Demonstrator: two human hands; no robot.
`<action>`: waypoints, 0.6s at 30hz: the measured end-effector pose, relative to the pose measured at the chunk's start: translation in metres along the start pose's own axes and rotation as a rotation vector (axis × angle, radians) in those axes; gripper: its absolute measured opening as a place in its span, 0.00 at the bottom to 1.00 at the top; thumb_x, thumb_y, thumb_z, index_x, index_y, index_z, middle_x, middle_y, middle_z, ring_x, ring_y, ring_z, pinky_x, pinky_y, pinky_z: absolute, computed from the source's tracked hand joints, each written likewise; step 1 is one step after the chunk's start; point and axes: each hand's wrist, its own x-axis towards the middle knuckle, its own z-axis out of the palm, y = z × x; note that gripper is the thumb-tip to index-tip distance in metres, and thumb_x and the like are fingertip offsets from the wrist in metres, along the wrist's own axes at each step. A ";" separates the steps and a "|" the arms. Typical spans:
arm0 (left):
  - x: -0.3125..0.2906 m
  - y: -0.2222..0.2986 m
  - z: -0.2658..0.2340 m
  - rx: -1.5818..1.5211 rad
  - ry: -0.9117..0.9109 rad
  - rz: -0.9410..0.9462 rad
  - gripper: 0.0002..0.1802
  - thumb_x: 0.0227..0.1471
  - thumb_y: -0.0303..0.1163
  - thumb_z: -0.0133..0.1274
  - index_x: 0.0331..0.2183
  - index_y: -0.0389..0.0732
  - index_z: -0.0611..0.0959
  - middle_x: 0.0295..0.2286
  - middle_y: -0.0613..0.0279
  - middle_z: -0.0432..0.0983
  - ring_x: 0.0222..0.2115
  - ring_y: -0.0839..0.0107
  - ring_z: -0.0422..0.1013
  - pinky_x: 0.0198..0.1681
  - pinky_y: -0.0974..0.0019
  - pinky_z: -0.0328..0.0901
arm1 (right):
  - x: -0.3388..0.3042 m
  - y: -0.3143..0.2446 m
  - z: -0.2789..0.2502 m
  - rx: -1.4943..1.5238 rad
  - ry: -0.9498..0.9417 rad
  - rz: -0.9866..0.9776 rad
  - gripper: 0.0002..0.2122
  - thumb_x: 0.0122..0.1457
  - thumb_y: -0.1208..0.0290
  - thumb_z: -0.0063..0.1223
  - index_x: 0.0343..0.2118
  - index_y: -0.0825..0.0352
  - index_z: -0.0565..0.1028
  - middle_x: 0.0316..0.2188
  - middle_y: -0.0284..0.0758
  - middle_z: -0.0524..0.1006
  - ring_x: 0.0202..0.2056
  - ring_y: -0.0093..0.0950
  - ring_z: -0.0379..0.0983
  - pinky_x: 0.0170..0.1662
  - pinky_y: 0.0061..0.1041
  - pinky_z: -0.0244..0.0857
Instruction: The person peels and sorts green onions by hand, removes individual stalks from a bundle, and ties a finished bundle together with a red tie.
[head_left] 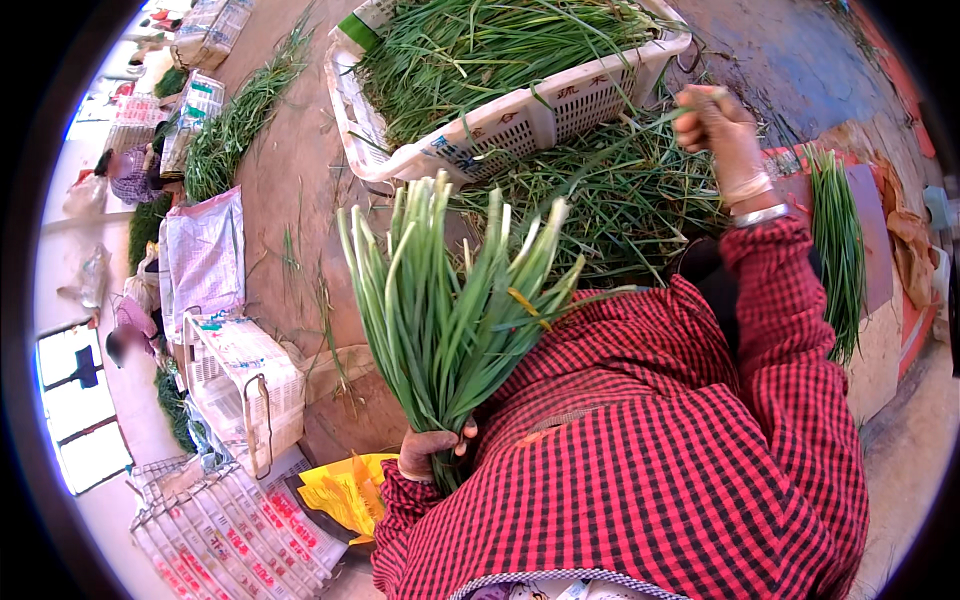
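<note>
A thick bunch of Chinese chives (440, 300) fans out upward in the middle, its pale stem ends on top. My left hand (432, 452) is closed round its lower, leafy part. A few yellowish blades stick out on the bunch's right side. At the upper right my right hand (715, 122) is raised, fingers curled in a pinch on a thin green chive blade (650, 122) that trails to the left. Beneath that blade lies a loose heap of chive leaves (610, 200) on the floor.
A white plastic crate (490, 125) full of chives stands ahead. A neat chive bunch (838, 250) lies at the right on a board. To the left are a white basket (275, 370), a pale sack (205, 245), yellow sheets (345, 495) and another chive pile (235, 130). Other people sit farther left.
</note>
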 end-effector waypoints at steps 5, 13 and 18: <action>0.005 -0.006 -0.007 -0.027 -0.010 0.105 0.26 0.38 0.20 0.56 0.44 0.29 0.75 0.31 0.48 0.77 0.22 0.67 0.73 0.26 0.71 0.70 | -0.030 0.037 0.001 -0.726 -0.180 -0.321 0.15 0.58 0.60 0.60 0.39 0.69 0.77 0.32 0.33 0.79 0.30 0.25 0.76 0.36 0.24 0.70; 0.011 0.003 0.010 0.039 0.028 0.110 0.26 0.38 0.20 0.57 0.44 0.29 0.76 0.31 0.49 0.78 0.22 0.68 0.73 0.27 0.72 0.71 | -0.136 0.006 0.159 -0.312 -0.833 -0.027 0.11 0.60 0.62 0.54 0.35 0.66 0.77 0.27 0.38 0.79 0.29 0.28 0.76 0.36 0.28 0.71; 0.019 0.004 0.009 -0.006 -0.027 0.189 0.30 0.37 0.21 0.57 0.47 0.29 0.73 0.37 0.46 0.78 0.21 0.69 0.72 0.25 0.72 0.69 | -0.181 -0.042 0.159 0.264 -1.407 -0.039 0.08 0.60 0.70 0.56 0.30 0.70 0.75 0.21 0.34 0.75 0.24 0.22 0.71 0.31 0.24 0.69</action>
